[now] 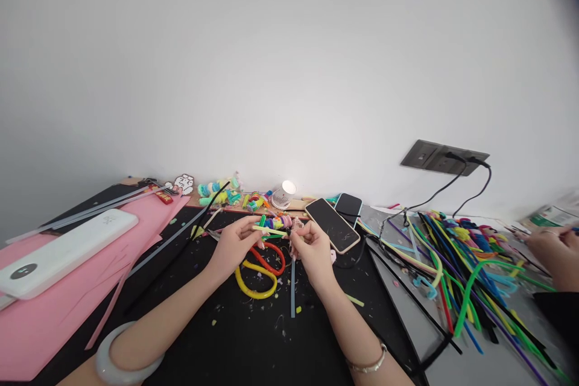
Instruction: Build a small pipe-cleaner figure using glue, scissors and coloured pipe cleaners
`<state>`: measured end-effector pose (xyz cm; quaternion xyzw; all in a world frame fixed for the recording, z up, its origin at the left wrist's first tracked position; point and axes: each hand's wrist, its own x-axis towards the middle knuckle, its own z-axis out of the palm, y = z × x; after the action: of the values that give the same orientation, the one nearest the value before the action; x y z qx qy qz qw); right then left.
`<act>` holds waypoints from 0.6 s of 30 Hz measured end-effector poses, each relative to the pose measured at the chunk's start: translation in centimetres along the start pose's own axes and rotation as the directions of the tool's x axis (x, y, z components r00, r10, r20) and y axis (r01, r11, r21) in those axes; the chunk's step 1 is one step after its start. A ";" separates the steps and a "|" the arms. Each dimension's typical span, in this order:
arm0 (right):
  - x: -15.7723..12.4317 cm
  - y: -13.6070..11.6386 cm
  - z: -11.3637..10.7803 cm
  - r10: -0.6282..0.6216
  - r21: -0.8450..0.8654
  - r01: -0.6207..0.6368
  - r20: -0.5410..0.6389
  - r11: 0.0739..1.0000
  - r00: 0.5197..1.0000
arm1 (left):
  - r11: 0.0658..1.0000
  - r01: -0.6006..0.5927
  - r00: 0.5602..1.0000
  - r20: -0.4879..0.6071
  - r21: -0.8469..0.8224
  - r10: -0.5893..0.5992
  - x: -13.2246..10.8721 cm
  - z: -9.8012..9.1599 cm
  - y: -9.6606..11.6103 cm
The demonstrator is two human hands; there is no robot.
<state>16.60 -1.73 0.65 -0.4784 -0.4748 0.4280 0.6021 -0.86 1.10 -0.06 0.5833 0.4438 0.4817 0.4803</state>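
A short pale yellow-green pipe cleaner (270, 230) runs between my two hands over the black table. Fingers of my left hand (235, 246) are closed on its left part. My right hand (313, 250) pinches around its right end, near a small dark bit; the exact grip there is too small to make out. Just behind lies a bundle of colourful fuzzy rings (281, 221). Below the hands are scissors with looped handles, one red and one yellow (256, 297). A translucent glue stick (293, 298) points down beside my right hand.
Two phones (332, 224) lie right of a white paper cup (284, 194). Many pipe cleaners (473, 289) cover the grey board at right, near another person's hand (554, 253). Pink sheets (67, 325) and a white power bank (67, 250) are at left. Cables hang from the wall socket (443, 158).
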 end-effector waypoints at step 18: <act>-0.7 0.2 -0.2 -0.365 -0.557 0.387 0.156 0.735 0.918 | 0.994 -0.095 0.995 0.017 0.050 0.094 -0.3 0.0 -0.1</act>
<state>16.67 -2.46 0.31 -0.5242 -0.6793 0.1421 0.4936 -0.88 0.81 -0.16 0.6191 0.4242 0.4883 0.4452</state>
